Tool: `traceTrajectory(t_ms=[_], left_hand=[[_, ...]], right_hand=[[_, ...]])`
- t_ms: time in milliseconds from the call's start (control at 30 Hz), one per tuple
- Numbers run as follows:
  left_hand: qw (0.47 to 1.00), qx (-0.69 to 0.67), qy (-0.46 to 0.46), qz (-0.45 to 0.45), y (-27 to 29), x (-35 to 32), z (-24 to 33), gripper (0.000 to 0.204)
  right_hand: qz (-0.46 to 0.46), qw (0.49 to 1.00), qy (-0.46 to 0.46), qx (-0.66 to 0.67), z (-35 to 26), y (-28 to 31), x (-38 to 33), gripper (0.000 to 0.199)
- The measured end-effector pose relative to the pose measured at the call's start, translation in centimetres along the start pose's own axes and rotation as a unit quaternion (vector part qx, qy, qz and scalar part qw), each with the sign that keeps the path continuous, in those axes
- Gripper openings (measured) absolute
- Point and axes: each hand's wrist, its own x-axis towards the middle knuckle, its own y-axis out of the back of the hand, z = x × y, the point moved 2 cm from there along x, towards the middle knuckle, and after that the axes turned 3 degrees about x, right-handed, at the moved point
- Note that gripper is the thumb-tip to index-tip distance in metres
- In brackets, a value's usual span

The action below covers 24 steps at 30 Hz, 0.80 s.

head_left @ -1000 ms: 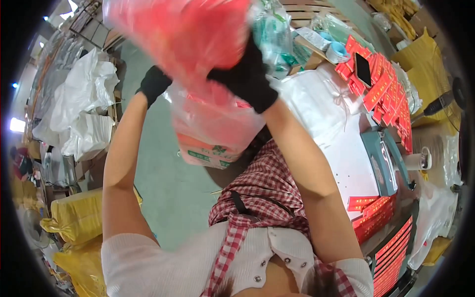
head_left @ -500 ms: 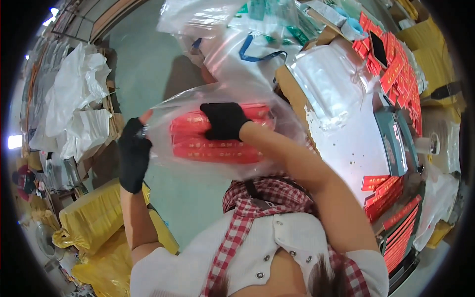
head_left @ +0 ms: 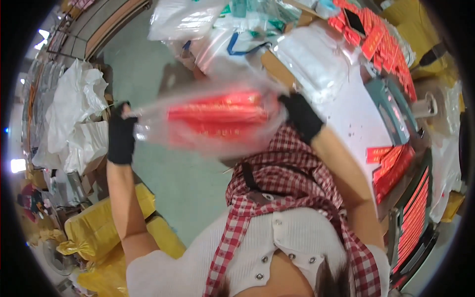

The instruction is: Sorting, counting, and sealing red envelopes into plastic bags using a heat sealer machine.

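A clear plastic bag (head_left: 153,116) is stretched between my two hands, smeared by motion. Inside it lie several long red packets (head_left: 217,116) with gold print, stacked side by side. My left hand (head_left: 122,133), in a black fingerless glove, is closed on the bag's gathered left end. On the other side my right hand (head_left: 303,118), gloved the same way, grips the bag's right end; its fingertips are partly hidden behind the plastic.
To the right, a white table (head_left: 341,123) carries a stack of clear bags (head_left: 314,62), a grey-green machine (head_left: 388,111), loose red packets (head_left: 383,47) and a phone (head_left: 354,22). Yellow wrapped bundles (head_left: 106,218) and white sacks (head_left: 76,104) stand at left.
My right hand has come off the top of the red packets and moved right to the bag's other end. My left hand has shifted slightly left and up, and the bag is pulled taut.
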Motion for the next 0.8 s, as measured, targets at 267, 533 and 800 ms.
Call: traceTrajectory(t_ms=[267, 533, 800], left_hand=[[0.955, -0.281, 0.060, 0.078, 9.0, 1.7, -7.1, 0.028], [0.918, 0.357, -0.042, 0.168, 4.8, 0.6, -1.7, 0.029], [0.881, 0.342, -0.257, -0.200, -19.7, -2.9, 8.6, 0.094]], right_hand=[[-0.112, 0.953, 0.233, -0.160, -12.5, -6.1, 7.1, 0.021], [-0.055, 0.969, 0.146, -0.194, -10.2, -5.2, 8.0, 0.035], [0.017, 0.938, 0.289, -0.191, -7.7, -3.0, 6.1, 0.029]])
